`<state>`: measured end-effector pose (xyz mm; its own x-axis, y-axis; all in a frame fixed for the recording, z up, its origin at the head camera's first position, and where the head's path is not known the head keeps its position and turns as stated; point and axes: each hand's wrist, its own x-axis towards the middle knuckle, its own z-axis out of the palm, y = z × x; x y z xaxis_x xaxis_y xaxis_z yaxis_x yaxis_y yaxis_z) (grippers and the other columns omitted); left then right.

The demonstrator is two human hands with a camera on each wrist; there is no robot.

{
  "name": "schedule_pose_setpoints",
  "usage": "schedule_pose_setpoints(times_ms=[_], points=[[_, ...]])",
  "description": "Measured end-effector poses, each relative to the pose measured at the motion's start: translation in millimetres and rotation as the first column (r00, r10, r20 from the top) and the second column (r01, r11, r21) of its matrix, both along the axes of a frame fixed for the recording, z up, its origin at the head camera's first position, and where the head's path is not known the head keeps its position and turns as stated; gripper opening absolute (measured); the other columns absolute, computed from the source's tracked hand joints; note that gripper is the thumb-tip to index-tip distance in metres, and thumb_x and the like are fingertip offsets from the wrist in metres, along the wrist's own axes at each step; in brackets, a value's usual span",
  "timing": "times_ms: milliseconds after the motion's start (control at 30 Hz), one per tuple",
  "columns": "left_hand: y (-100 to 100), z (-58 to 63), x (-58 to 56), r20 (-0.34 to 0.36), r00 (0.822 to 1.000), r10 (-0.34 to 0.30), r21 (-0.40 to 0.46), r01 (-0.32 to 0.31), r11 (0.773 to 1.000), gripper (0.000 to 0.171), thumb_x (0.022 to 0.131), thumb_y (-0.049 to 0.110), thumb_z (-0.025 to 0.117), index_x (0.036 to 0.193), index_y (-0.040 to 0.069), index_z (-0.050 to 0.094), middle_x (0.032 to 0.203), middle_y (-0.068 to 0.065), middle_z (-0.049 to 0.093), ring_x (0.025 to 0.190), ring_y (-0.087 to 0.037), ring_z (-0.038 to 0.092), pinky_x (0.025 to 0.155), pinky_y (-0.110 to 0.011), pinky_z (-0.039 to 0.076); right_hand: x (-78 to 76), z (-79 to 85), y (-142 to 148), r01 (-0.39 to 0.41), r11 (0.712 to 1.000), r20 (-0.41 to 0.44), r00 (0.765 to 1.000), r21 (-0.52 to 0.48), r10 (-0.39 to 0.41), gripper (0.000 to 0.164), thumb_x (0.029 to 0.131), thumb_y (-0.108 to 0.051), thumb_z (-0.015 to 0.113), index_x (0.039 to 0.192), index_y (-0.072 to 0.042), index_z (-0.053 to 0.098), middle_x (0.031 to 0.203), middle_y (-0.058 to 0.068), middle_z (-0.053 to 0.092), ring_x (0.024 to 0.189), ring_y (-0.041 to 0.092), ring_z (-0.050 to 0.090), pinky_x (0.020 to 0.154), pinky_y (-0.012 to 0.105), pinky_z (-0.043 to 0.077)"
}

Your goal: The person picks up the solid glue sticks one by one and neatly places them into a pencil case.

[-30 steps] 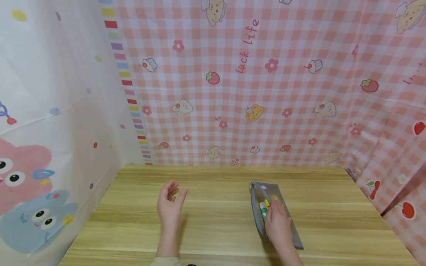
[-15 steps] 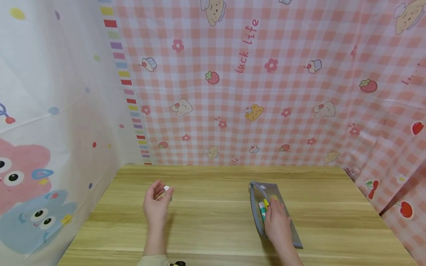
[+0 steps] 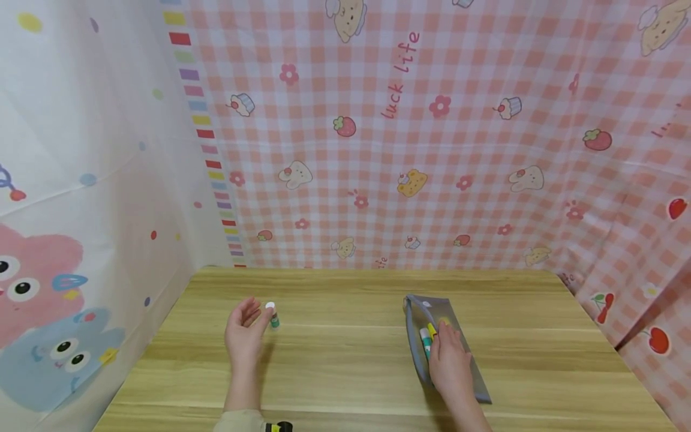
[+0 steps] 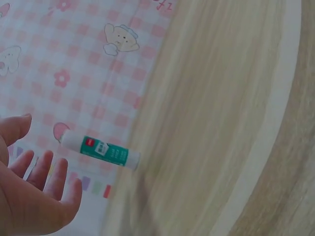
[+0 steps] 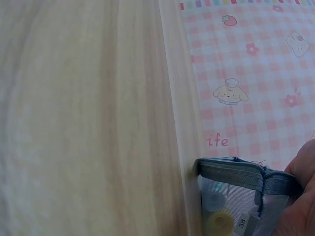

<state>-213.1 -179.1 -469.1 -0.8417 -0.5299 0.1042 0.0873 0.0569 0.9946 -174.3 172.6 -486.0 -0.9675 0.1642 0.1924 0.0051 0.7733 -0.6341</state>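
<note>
A small glue stick (image 3: 273, 317) with a white cap and green label stands upright on the left part of the table. My left hand (image 3: 245, 331) is just left of it, fingers loosely bent and thumb spread. In the left wrist view a gap shows between these fingers (image 4: 58, 177) and the glue stick (image 4: 106, 151). My right hand (image 3: 452, 363) grips the side of a grey zip pouch (image 3: 477, 384), which gapes at its zipper. A green-and-white tube (image 3: 426, 341) and a yellow item (image 3: 432, 329) show inside. Through the pouch's mesh (image 5: 234, 196) round ends are visible in the right wrist view.
The wood-grain table (image 3: 345, 372) reaches back to a pink checked cloth (image 3: 345, 144). A white cloth with cartoon figures (image 3: 97, 150) hangs along the left side, and more checked cloth closes off the right.
My left hand has moved left, away from the glue stick, which was hidden behind it and now shows fully. The right hand and pouch have stayed in place.
</note>
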Motion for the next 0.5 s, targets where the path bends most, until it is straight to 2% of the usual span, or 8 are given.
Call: schedule_pose_setpoints(times_ms=[333, 500], points=[[-7.1, -12.4, -9.5, 0.037, 0.998, -0.048, 0.059, 0.046, 0.997, 0.056, 0.088, 0.002, 0.072, 0.137, -0.008, 0.048, 0.133, -0.029, 0.053, 0.115, -0.033, 0.055, 0.083, -0.008, 0.046, -0.5, -0.7, 0.0, 0.0, 1.0, -0.006, 1.0, 0.013, 0.0, 0.043, 0.103, -0.007, 0.038, 0.138, 0.018, 0.041, 0.14, 0.041, 0.037, 0.131, 0.059, 0.031, 0.096, 0.084, 0.021], [-7.8, -17.5, -13.6, 0.047, 0.996, -0.078, 0.079, 0.074, 0.994, 0.056, 0.089, 0.003, 0.072, 0.138, -0.008, 0.047, 0.135, -0.029, 0.053, 0.121, -0.038, 0.052, 0.084, -0.008, 0.046, -0.6, -0.8, -0.1, 0.003, 1.0, -0.011, 1.0, 0.015, -0.003, 0.042, 0.103, -0.006, 0.038, 0.138, 0.018, 0.042, 0.14, 0.041, 0.038, 0.131, 0.059, 0.031, 0.095, 0.084, 0.022]])
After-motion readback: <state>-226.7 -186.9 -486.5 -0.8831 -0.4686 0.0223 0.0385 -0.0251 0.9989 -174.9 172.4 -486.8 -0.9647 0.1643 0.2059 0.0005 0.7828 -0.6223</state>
